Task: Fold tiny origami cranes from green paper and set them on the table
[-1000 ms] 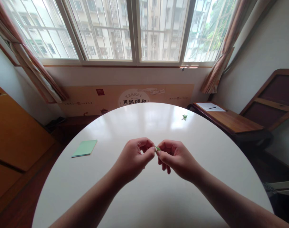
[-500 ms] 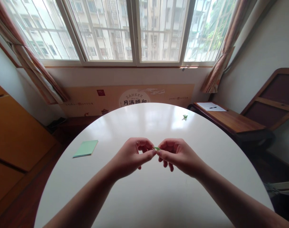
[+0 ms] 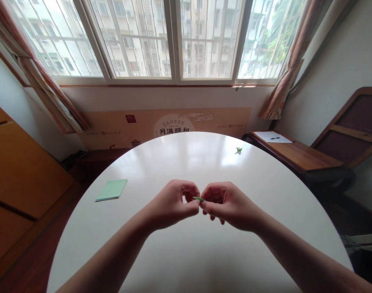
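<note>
Between my two hands, above the middle of the table, is a small piece of folded green paper [image 3: 198, 199]. My left hand [image 3: 180, 203] pinches it between thumb and fingers from the left. From the right, my right hand [image 3: 224, 202] closes on its other end, with the lower fingers curled beneath. Fingertips cover much of the paper, so its exact folded shape is hard to make out. A stack of square light green paper [image 3: 112, 190] lies to the left of my left hand. Farther back on the right stands a small folded green paper figure [image 3: 239, 150].
The round white table [image 3: 173, 260] fills the space before me. A wooden chair or bench [image 3: 308, 156] at the right bears a white sheet [image 3: 273, 137] with a pen. Behind the table are a printed panel [image 3: 112, 126] and barred windows; an orange-brown cabinet [image 3: 24, 171] stands left.
Both hands have lowered slightly, toward me. The green paper has shifted a little left and down, and the fingers have changed their pinch on it.
</note>
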The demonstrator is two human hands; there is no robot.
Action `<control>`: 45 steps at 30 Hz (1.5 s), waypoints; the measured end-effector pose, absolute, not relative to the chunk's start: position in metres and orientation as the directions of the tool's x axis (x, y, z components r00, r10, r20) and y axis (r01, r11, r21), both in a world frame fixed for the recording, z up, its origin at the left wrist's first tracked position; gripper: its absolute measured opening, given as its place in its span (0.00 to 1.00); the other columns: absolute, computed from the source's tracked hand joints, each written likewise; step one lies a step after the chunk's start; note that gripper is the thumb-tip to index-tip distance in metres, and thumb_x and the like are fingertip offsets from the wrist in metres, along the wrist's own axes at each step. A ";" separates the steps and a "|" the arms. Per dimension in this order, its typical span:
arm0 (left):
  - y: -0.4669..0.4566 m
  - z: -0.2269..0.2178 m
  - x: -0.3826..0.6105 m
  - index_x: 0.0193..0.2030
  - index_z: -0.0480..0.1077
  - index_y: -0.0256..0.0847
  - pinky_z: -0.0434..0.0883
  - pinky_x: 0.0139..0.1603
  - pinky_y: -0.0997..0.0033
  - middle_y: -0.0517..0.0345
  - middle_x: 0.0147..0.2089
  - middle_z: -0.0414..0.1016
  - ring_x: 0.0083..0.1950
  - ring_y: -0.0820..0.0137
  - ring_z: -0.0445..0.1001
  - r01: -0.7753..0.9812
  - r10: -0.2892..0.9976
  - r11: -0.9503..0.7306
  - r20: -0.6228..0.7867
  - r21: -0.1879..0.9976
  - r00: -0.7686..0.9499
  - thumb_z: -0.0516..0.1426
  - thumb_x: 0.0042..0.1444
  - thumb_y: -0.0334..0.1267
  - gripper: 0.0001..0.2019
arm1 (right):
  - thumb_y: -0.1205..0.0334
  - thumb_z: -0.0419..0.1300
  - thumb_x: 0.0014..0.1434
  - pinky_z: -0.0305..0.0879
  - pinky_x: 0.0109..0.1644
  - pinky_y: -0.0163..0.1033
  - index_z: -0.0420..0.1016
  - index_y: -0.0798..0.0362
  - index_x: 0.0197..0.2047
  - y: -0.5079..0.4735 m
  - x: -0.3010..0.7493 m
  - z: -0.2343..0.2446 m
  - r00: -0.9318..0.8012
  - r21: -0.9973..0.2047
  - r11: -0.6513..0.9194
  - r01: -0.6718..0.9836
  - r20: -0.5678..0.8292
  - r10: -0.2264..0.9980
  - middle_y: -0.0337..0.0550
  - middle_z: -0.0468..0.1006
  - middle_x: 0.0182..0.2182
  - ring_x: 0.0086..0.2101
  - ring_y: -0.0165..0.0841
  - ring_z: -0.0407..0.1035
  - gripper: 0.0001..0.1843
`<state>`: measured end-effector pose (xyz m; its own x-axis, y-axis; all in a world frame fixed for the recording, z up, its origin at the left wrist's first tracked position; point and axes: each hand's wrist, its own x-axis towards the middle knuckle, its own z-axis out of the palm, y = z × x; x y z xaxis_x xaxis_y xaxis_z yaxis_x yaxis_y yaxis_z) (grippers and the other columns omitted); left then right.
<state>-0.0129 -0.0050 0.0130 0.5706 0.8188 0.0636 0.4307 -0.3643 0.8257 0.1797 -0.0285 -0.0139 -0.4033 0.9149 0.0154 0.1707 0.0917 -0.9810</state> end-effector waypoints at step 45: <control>-0.007 0.010 -0.014 0.36 0.78 0.36 0.67 0.17 0.81 0.54 0.32 0.77 0.29 0.73 0.72 0.211 0.842 -0.470 0.363 0.857 0.399 0.64 0.56 0.37 0.06 | 0.53 0.69 0.57 0.60 0.15 0.26 0.82 0.55 0.33 -0.028 0.176 -0.018 -0.255 -0.988 0.073 -0.133 0.105 0.961 0.39 0.73 0.24 0.22 0.26 0.65 0.12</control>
<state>-0.0141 -0.0068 0.0103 0.3986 0.8420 0.3635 0.2109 -0.4699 0.8572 0.1758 -0.0283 -0.0178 -0.2550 0.9612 0.1051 -0.1326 0.0729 -0.9885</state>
